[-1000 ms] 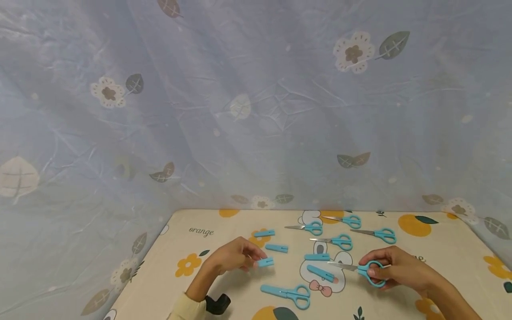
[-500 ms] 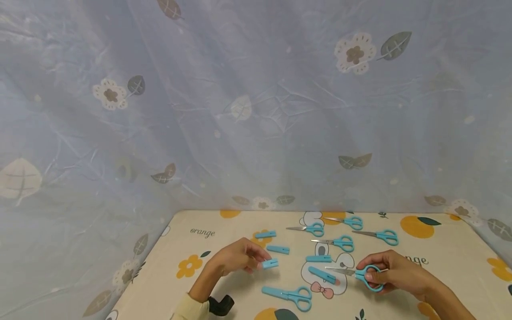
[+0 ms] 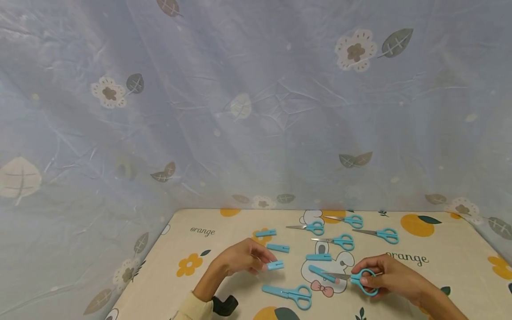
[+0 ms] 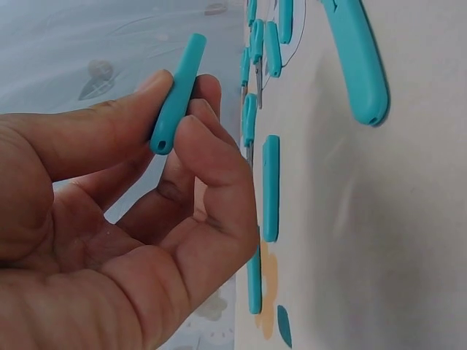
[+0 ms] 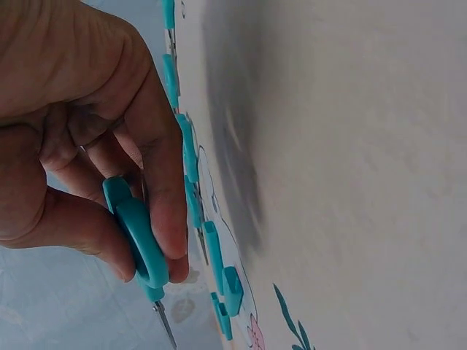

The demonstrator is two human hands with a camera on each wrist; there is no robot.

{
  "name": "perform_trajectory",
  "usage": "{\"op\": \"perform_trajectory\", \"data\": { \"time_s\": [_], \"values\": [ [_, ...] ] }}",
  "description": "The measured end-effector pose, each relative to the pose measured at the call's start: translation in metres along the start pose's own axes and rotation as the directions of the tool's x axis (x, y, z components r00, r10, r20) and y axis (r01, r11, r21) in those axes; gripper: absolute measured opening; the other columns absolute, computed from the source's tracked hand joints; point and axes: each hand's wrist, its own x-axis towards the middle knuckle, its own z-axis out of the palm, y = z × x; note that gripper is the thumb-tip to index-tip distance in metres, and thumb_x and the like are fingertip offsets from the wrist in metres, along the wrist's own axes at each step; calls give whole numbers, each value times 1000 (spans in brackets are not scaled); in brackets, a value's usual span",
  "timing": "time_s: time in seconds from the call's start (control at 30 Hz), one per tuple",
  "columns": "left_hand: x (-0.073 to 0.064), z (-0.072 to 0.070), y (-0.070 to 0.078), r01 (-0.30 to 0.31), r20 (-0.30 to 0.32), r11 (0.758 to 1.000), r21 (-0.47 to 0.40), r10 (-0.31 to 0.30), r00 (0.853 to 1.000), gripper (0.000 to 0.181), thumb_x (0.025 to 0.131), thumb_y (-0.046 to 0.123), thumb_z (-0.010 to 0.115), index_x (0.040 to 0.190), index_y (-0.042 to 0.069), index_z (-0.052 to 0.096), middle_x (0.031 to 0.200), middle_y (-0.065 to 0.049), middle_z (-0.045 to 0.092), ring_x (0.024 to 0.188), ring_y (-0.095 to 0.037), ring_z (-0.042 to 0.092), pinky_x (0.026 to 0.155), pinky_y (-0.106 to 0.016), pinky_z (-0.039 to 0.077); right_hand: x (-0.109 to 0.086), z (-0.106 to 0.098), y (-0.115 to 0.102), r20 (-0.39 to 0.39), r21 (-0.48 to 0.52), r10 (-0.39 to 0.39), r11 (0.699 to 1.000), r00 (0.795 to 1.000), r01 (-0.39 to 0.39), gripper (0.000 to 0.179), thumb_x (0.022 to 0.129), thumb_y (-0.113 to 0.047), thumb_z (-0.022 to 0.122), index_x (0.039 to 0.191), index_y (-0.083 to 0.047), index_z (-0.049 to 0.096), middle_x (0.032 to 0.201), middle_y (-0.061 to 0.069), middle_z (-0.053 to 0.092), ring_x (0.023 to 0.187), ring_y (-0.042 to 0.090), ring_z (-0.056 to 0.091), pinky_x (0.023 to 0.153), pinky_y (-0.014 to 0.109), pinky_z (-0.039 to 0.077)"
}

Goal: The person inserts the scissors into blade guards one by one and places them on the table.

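My left hand [image 3: 246,257] pinches a light blue scissors cover [image 4: 179,95] between thumb and fingers, its slotted end pointing right in the head view. Across from it, my right hand [image 3: 386,278] grips scissors [image 3: 364,281] by their blue handle loops. Their bare metal blades point left, toward the cover, and overlap a loose cover [image 3: 323,273] in this view. Both hands are raised above the cloth, with a wide gap between blade tips and held cover. Below that gap lies a pair of sheathed scissors [image 3: 288,295], its cover fitted over the blades.
Several bare scissors [image 3: 338,241] lie toward the back right, blades pointing left. Loose covers rest nearby: one [image 3: 266,232] at the back, one [image 3: 278,248] behind my left hand, another [image 3: 318,257] near the middle. A patterned cloth [image 3: 160,278] covers the table; a printed curtain [image 3: 260,146] hangs behind.
My left hand has moved right with the cover, and my right hand has moved left and slightly nearer with the scissors. The gap between them has narrowed.
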Motion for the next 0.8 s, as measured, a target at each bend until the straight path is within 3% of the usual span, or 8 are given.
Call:
{"op": "perform_trajectory", "data": {
  "time_s": [0.3,0.57,0.8],
  "values": [
    [3,5,1,-1,15,1000,-15,1,1000,26,94,-9,69,116,-2,80,90,-4,68,74,-13,58,64,-25,53,6,8,5,49,67,-55,996,997,51,40,106,-15,69,133,14,62,94,-1,72,82,12,70,69,27,62],
    [4,11,1,11,18,1000,-28,-11,1000,27,92,-10,69,115,-1,80,94,-8,71,75,-13,61,64,-24,54,10,15,5,28,52,-15,999,999,13,36,104,-15,72,130,9,66,95,1,70,83,14,68,70,28,62],
    [7,17,2,11,32,1000,-22,-10,999,27,93,-8,70,116,0,81,93,0,69,79,-13,62,66,-24,55,13,18,3,43,63,-21,998,999,18,33,104,-17,72,128,5,69,94,0,69,85,14,68,72,30,63]
  ]
}}
